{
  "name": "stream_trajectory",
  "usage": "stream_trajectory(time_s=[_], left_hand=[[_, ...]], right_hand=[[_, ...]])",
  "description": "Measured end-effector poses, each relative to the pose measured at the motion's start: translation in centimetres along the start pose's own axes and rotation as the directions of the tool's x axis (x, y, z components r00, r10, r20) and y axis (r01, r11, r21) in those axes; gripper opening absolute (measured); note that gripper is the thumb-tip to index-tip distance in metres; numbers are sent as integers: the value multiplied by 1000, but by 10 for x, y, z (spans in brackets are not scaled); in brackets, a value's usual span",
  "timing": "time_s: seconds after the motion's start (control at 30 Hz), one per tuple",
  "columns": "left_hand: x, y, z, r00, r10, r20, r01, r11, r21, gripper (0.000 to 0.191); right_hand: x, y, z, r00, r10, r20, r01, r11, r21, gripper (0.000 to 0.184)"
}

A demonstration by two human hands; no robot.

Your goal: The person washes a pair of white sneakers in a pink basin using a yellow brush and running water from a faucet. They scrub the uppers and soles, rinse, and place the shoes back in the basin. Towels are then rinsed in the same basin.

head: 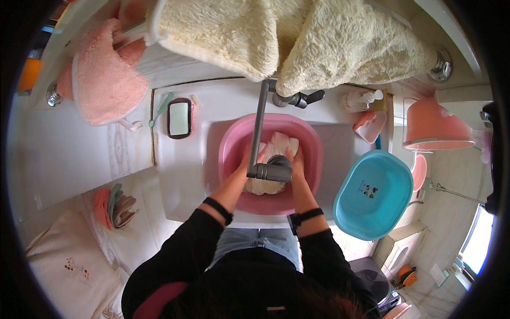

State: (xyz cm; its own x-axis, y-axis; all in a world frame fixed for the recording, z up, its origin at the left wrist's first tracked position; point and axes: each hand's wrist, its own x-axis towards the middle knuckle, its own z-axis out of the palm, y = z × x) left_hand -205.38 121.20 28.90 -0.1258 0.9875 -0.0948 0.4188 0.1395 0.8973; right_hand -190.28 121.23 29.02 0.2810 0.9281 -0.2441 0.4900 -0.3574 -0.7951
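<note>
Both my hands are inside a pink plastic basin (225,159) that stands in the white sink (183,171). My left hand (248,156) is at the left side of a bunched, wet-looking whitish cloth (265,186); the faucet arm hides part of it. On the other side, my right hand (297,157) grips the cloth's upper right part. The dark grey swivel faucet (261,123) reaches over the basin, its outlet above the cloth between my hands. Water seems to run onto the cloth.
Cream fluffy towels (350,48) hang behind the faucet, a pink towel (107,87) at upper left. A soap dish with pale soap (179,119) and a green toothbrush (162,105) lie on the left ledge. At right are a pump bottle (356,99) and a blue basin (374,195).
</note>
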Motion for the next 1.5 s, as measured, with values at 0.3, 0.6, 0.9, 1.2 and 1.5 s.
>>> stream_trajectory(time_s=[0.3, 0.6, 0.9, 1.2, 1.5], left_hand=[[-70, 34, 21, 877, 473, -85, -443, 865, 235, 40], [3, 23, 84, 973, -227, 35, 224, 972, 74, 43], [-120, 51, 53, 962, 42, 272, -95, 978, 186, 42], [-15, 39, 110, 967, -255, -20, 256, 962, 94, 33], [-104, 56, 50, 978, 145, 152, -146, 989, -3, 42]], right_hand=[[-56, 3, -51, 898, -428, 105, 438, 838, -326, 35], [28, 8, -27, 997, -19, 76, 46, 924, -381, 32], [-91, 45, -89, 879, -438, 190, 477, 826, -300, 44], [38, 36, -33, 994, 70, 88, -38, 946, -322, 41], [-82, 38, -98, 832, -506, 227, 551, 798, -244, 40]])
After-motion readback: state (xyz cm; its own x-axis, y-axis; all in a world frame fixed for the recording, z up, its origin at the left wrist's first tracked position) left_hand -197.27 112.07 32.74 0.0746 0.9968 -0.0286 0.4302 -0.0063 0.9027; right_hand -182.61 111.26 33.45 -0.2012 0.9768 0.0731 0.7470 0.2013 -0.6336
